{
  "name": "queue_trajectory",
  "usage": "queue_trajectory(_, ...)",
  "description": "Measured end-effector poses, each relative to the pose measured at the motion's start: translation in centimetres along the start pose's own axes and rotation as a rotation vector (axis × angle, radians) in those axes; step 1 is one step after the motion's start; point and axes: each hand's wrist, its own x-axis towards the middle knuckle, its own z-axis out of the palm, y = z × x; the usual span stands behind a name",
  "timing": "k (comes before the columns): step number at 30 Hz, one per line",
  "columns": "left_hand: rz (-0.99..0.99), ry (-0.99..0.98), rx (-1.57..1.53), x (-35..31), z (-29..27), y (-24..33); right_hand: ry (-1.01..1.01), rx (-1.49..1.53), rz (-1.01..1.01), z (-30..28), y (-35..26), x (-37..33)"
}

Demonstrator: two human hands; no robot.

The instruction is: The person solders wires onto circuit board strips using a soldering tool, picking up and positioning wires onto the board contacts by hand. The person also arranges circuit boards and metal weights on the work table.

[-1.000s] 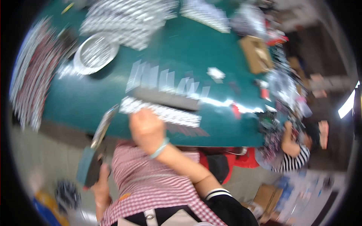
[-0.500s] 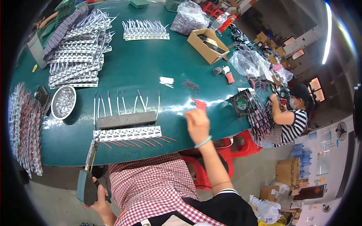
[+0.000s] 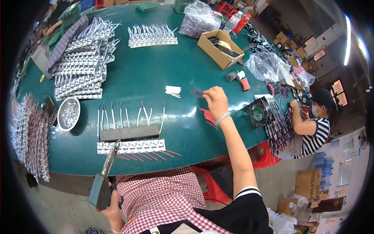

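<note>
My left hand [image 3: 113, 208] is closed round the handle of a grey-green soldering gun [image 3: 100, 191]. Its hot tip touches or hovers just over a strip of white circuit boards [image 3: 130, 146]; which of the two, I cannot tell. White and dark wires reach from the strip's far side, passing under a dark grey bar [image 3: 130, 133], and thin red wires stick out toward me. My right hand [image 3: 217, 102] has its fingertips pinched at a small pile of thin dark tube pieces [image 3: 197, 93]; anything between them is hidden. Red pieces [image 3: 209, 117] and white pieces [image 3: 173, 90] lie close by.
A metal bowl [image 3: 69, 114] stands left of the strip, with stacked wired boards [image 3: 80, 74] behind it. Farther right are a cardboard box [image 3: 220, 54] and a black fan [image 3: 258, 112]. A co-worker [image 3: 311, 128] sits at the right table end.
My right hand has moved away from me and right, past the red pieces to the dark ones. The soldering gun's tip has shifted right along the strip from its left end.
</note>
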Motion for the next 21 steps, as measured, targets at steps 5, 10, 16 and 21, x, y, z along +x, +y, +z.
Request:
queue_trajectory(5, -0.046, 0.017, 0.056, 0.0, 0.6, -0.6, -0.175, -0.077, 0.043, 3.3, 0.7, 1.0)
queue_trajectory(10, 0.035, 0.027, -0.022, 0.8, -0.2, -3.5, -0.193, -0.118, 0.051, 3.9, 0.4, 0.9)
queue_trajectory(16, 0.251, 0.047, 0.179, 1.6, -2.7, -3.9, -0.143, -0.194, -0.097, 4.0, 0.1, 1.2)
queue_trajectory(21, -0.124, 0.117, -0.673, 6.8, -21.2, -2.6, -0.171, -0.138, -0.089, 3.8, 0.9, 1.4)
